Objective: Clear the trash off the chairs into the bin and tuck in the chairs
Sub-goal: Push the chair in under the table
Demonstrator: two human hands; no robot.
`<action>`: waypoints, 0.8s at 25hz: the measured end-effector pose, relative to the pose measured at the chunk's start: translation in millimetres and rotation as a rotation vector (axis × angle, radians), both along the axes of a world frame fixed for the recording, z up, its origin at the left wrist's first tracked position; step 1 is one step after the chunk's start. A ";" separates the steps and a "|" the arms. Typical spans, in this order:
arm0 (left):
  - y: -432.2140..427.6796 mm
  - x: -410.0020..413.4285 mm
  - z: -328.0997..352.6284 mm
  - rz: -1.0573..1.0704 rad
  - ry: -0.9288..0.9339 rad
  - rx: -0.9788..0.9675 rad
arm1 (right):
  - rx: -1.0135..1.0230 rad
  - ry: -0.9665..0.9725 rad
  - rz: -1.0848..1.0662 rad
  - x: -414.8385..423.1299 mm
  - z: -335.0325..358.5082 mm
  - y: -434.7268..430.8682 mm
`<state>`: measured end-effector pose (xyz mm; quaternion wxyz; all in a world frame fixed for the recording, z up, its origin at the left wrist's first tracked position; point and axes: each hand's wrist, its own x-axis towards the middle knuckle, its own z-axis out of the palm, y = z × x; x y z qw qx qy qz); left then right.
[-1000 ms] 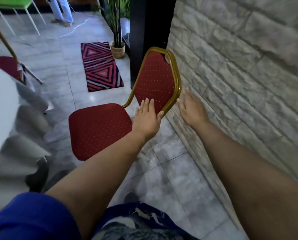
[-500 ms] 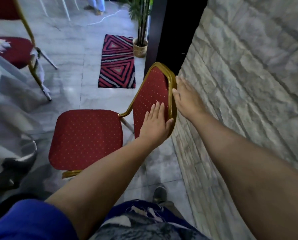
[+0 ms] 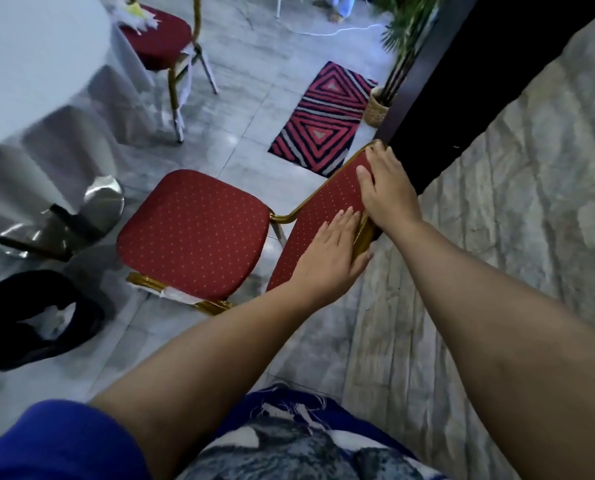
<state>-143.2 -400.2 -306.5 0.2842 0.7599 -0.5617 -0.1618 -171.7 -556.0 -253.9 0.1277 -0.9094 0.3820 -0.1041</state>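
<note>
A red-cushioned chair [image 3: 192,233] with a gold frame stands on the tiled floor, its seat bare and facing the draped table. My left hand [image 3: 327,258] lies flat on the front of its backrest, thumb hooked round the gold edge. My right hand [image 3: 386,188] grips the upper edge of the same backrest. A second red chair [image 3: 161,43] stands at the far left by the table, with white and yellow paper trash [image 3: 135,17] on its seat. A black bin bag [image 3: 22,323] sits open on the floor at the left.
A round table with a white cloth [image 3: 29,71] fills the upper left, its metal foot [image 3: 98,202] near the chair seat. A stone wall [image 3: 514,220] and a dark pillar [image 3: 462,81] run close along the right. A striped rug [image 3: 323,116], a potted plant [image 3: 375,105] and a person's feet [image 3: 337,10] lie beyond.
My right hand has shifted from behind the backrest onto its upper edge. The chair has turned and slid left toward the table. The bin bag and the second chair's trash have come into view.
</note>
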 end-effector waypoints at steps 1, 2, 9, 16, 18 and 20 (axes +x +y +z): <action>-1.4 0.6 -2.4 0.003 -0.001 -0.012 | -0.013 0.000 0.009 0.6 -2.2 -0.5; -2.5 -0.2 -3.4 0.013 0.004 -0.025 | -0.022 0.000 0.013 0.8 -2.6 -0.7; -0.7 3.8 2.4 -0.017 -0.108 -0.023 | -0.066 -0.057 0.027 3.1 -7.1 2.3; 16.9 35.9 4.6 0.028 -0.154 -0.002 | -0.071 -0.057 0.086 37.9 -6.7 14.7; 24.9 52.5 5.8 0.060 -0.145 0.002 | -0.049 -0.071 0.100 57.2 -7.9 20.1; 31.8 71.6 4.9 0.100 -0.131 0.008 | -0.024 -0.079 0.112 80.2 -8.2 25.8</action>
